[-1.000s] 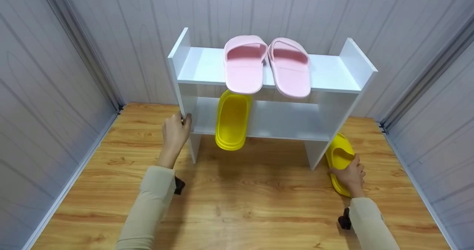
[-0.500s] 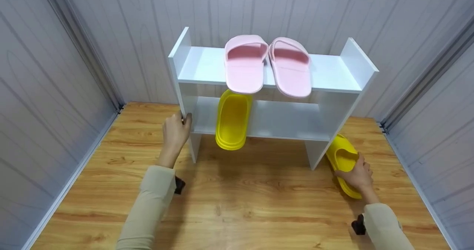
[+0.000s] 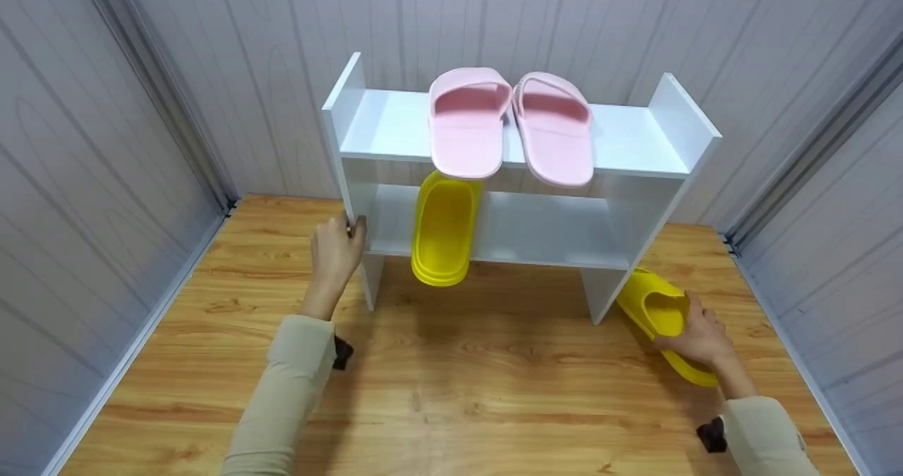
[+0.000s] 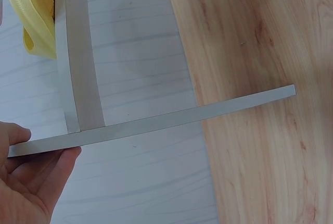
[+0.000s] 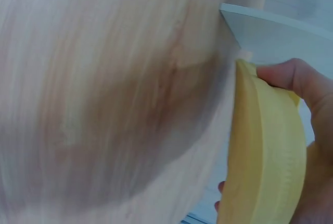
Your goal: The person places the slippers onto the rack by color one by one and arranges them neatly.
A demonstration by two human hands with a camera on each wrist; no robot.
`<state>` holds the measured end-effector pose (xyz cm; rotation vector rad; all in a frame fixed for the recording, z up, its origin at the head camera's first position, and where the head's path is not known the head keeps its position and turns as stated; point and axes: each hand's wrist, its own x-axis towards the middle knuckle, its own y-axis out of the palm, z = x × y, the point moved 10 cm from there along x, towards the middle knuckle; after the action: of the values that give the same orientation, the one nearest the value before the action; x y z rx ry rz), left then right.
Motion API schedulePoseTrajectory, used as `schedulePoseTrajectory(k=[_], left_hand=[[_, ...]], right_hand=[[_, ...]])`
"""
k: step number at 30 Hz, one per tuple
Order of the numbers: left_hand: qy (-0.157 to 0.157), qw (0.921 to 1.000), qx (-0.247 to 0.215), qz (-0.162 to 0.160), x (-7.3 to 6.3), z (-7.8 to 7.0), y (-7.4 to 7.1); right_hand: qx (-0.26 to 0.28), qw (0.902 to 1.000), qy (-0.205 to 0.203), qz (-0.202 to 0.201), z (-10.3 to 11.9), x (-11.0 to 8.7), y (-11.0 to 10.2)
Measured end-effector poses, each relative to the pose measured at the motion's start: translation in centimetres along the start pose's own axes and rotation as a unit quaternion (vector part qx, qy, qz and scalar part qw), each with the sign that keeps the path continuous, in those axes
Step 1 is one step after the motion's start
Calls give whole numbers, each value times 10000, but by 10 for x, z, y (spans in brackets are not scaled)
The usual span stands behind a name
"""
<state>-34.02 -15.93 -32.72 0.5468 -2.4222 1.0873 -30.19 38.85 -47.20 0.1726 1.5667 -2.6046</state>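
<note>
A white two-tier shoe rack [image 3: 550, 230] stands before the back wall. My left hand [image 3: 337, 247] grips the front edge of its left side panel [image 4: 145, 125], thumb on the inner face and fingers on the outer. A yellow slide slipper [image 3: 443, 230] lies on the middle board, toe inward, partly hidden by the board above. Right of the rack, my right hand [image 3: 698, 333] holds the other yellow slipper [image 5: 265, 156] around its strap area, thumb on the near side. That slipper points toward the rack's right leg, tilted and seemingly just off the floor.
Two pink slippers [image 3: 468, 127] sit side by side on the top board, heels over its front edge. Wood-patterned flooring [image 3: 451, 391] spreads in front of the rack. Pale panelled walls [image 3: 92, 201] close in the left, right and back.
My right hand has moved right and toward me with the yellow slipper, whose heel has swung to the right. The left hand, the rack and the other slippers stay in place.
</note>
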Motion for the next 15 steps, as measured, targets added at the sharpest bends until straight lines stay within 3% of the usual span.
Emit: schedulePoseTrajectory(k=[6, 15], left_hand=[[32, 10000, -21, -8, 0, 0, 0], [19, 10000, -57, 64, 0, 0, 1]], right_hand=[[-211, 9988, -413, 172, 11, -7, -5], [-294, 9945, -639, 776, 17, -22, -13]])
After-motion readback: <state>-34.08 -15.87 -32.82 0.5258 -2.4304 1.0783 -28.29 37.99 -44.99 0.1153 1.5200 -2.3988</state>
